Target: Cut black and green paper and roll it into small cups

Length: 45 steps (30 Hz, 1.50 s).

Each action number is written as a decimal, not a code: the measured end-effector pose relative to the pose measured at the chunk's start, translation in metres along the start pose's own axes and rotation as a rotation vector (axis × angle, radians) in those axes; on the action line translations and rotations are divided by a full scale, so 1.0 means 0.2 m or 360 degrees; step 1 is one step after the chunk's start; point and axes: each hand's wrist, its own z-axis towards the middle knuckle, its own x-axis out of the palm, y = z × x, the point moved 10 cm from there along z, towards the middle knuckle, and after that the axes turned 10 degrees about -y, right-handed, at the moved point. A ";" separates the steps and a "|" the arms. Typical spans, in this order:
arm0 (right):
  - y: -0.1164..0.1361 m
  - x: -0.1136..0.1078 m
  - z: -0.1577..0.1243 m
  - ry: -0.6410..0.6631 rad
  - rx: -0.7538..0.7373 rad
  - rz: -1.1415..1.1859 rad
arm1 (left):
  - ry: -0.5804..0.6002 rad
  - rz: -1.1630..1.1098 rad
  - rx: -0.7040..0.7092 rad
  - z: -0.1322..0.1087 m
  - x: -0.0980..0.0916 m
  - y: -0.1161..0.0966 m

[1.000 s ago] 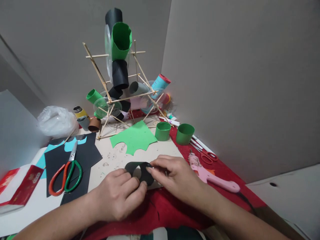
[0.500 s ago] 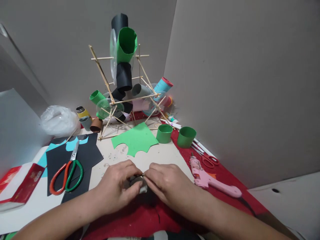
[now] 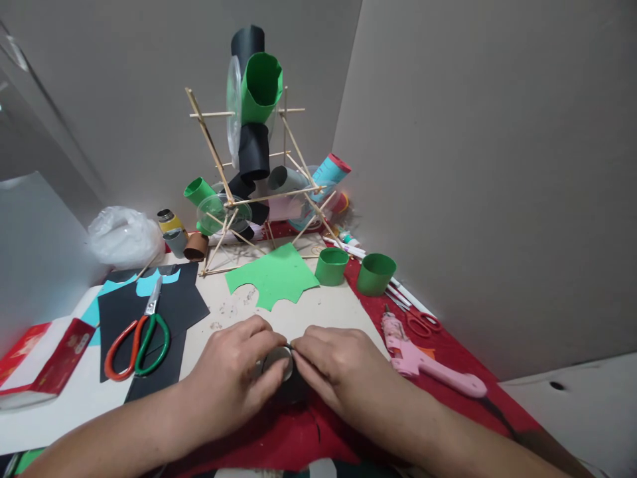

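Both hands are closed on a short paper tube (image 3: 294,390), dark on the outside with a pale rim inside. My left hand (image 3: 241,365) pinches it from the left, the thumb bent over the round opening. From the right, the fingertips of my right hand (image 3: 338,365) press on its upper edge, meeting the left fingertips there. Much of the tube is hidden by the fingers. Just beyond the hands lies a green paper sheet (image 3: 273,275) with scalloped cuts. Two green paper rings, a nearer one (image 3: 377,275) and another (image 3: 331,267), stand to its right.
Behind stands a stick frame (image 3: 279,196) bearing plastic discs and paper tubes. Red-and-green-handled scissors (image 3: 145,338) lie on black paper (image 3: 184,299) at left, near a red box (image 3: 44,365). A pink glue gun (image 3: 428,365) and red scissors (image 3: 423,323) lie right, along the wall.
The scene has shifted slightly rightward in view. Both hands stay on the tube, and more of its round pale opening now shows between them.
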 end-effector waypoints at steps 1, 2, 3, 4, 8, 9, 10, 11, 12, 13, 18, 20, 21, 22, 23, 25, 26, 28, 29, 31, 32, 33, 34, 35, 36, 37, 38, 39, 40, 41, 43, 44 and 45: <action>0.02 0.00 0.00 -0.0034 -0.0055 -0.0033 | 0.0019 0.0034 0.0014 0.00 0.00 0.00; 0.05 -0.01 0.01 -0.0072 -0.0111 -0.0058 | 0.0027 0.0081 0.0038 0.00 0.00 -0.01; 0.07 -0.02 0.01 -0.0112 -0.0159 -0.0074 | 0.0028 0.0136 0.0074 0.00 0.00 -0.01; 0.08 -0.03 0.01 -0.0149 -0.0191 -0.0071 | 0.0024 0.0193 0.0116 0.00 0.00 -0.01; 0.04 -0.12 0.03 -0.0295 -0.0036 0.0335 | -0.0165 0.0363 0.0370 0.00 -0.09 -0.06; 0.00 -0.15 0.03 -0.0382 0.0074 0.0488 | -0.0241 0.0391 0.0442 0.00 -0.12 -0.08; -0.06 -0.19 0.03 -0.0489 0.0205 0.0615 | -0.0311 0.0411 0.0515 0.00 -0.16 -0.10; -0.12 -0.22 0.03 -0.0597 0.0349 0.0704 | -0.0364 0.0418 0.0591 0.00 -0.19 -0.13; -0.19 -0.24 0.02 -0.0685 0.0497 0.0770 | -0.0399 0.0419 0.0661 0.00 -0.21 -0.15; -0.25 -0.24 0.01 -0.0726 0.0644 0.0840 | -0.0416 0.0412 0.0725 0.00 -0.23 -0.17; -0.34 0.06 0.01 -0.0163 0.1140 0.1574 | -0.0406 0.0373 0.0970 -0.01 -0.26 -0.26; -0.31 0.16 0.00 0.0013 0.1218 0.1896 | -0.0409 0.0376 0.1038 -0.03 -0.25 -0.27; -0.31 0.18 0.00 0.0035 0.1253 0.2043 | -0.0419 0.0376 0.1037 -0.03 -0.24 -0.26; -0.31 0.21 -0.01 0.0025 0.1290 0.2173 | -0.0434 0.0377 0.1003 -0.03 -0.24 -0.24; -0.32 0.22 -0.01 -0.0006 0.1333 0.2281 | -0.0461 0.0376 0.0940 -0.02 -0.24 -0.22; -0.35 0.24 -0.03 -0.0109 0.1431 0.2434 | -0.0506 0.0356 0.0753 0.00 -0.24 -0.15; -0.38 0.25 -0.03 -0.0182 0.1475 0.2488 | -0.0532 0.0324 0.0648 0.01 -0.25 -0.11; -0.43 0.25 -0.05 -0.0376 0.1548 0.2553 | -0.0619 0.0193 0.0436 0.02 -0.28 -0.05; -0.45 0.24 -0.05 -0.0485 0.1573 0.2569 | -0.0690 0.0098 0.0312 0.03 -0.30 -0.02; -0.49 0.23 -0.06 -0.0677 0.1593 0.2559 | -0.0808 -0.0147 -0.0041 0.03 -0.34 0.07; -0.50 0.22 -0.07 -0.0745 0.1586 0.2538 | -0.0817 -0.0308 -0.0269 0.02 -0.33 0.14; -0.50 0.21 -0.07 -0.0787 0.1569 0.2512 | -0.0785 -0.0493 -0.0512 0.02 -0.30 0.20; -0.50 0.20 -0.07 -0.0806 0.1539 0.2479 | -0.0717 -0.0687 -0.0746 0.01 -0.25 0.26; -0.49 0.20 -0.06 -0.0807 0.1505 0.2443 | -0.0626 -0.0875 -0.0949 0.00 -0.18 0.30; -0.48 0.19 -0.06 -0.0792 0.1472 0.2403 | -0.0537 -0.1044 -0.1104 -0.01 -0.11 0.33; -0.47 0.19 -0.06 -0.0766 0.1441 0.2359 | -0.0459 -0.1180 -0.1215 -0.02 -0.05 0.35; -0.46 0.19 -0.06 -0.0736 0.1414 0.2308 | -0.0404 -0.1276 -0.1296 -0.03 -0.01 0.36; -0.45 0.20 -0.06 -0.0705 0.1391 0.2250 | -0.0368 -0.1343 -0.1354 -0.03 0.03 0.37; -0.45 0.20 -0.07 -0.0681 0.1369 0.2191 | -0.0349 -0.1385 -0.1397 -0.04 0.06 0.39; -0.45 0.20 -0.07 -0.0660 0.1350 0.2128 | -0.0345 -0.1403 -0.1429 -0.05 0.08 0.40; -0.44 0.20 -0.08 -0.0609 0.1315 0.2017 | -0.0340 -0.1391 -0.1450 -0.06 0.09 0.43; -0.44 0.21 -0.08 -0.0583 0.1301 0.1980 | -0.0328 -0.1365 -0.1438 -0.06 0.09 0.43; -0.44 0.22 -0.08 -0.0558 0.1292 0.1956 | -0.0314 -0.1330 -0.1414 -0.06 0.09 0.43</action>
